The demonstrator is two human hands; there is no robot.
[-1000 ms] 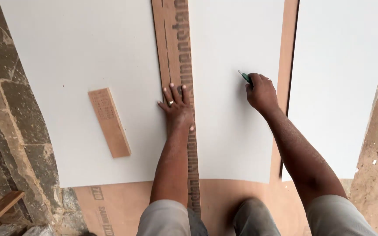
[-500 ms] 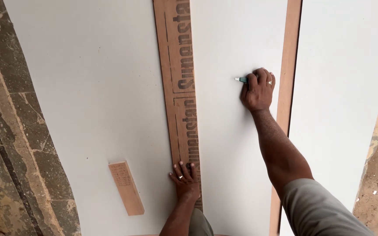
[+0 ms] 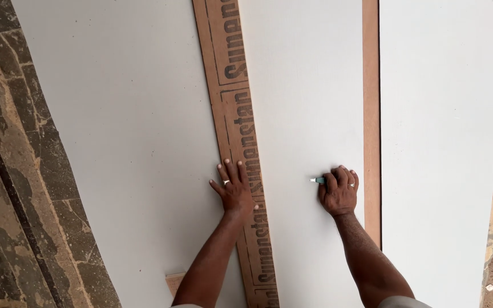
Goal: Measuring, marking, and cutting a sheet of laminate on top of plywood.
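- We see the left hand pressed flat, fingers spread wide, on a long brown strip that runs from the top edge of the view down to the bottom edge.
- The strip lies on a large white board, slanting slightly, and bears dark printed lettering.
- We see a ring on one finger of the left hand; the palm covers the strip's left edge and part of the board beside it.
- The right hand is closed in a fist around a small marker, whose pale tip sticks out to the left and touches the white sheet right of the strip.
- A narrower plain brown strip runs just right of the right hand, with another white panel beyond it.
- A small wood block shows at the bottom edge, partly hidden by the left forearm.
- Dark stone floor lies along the board's left side.
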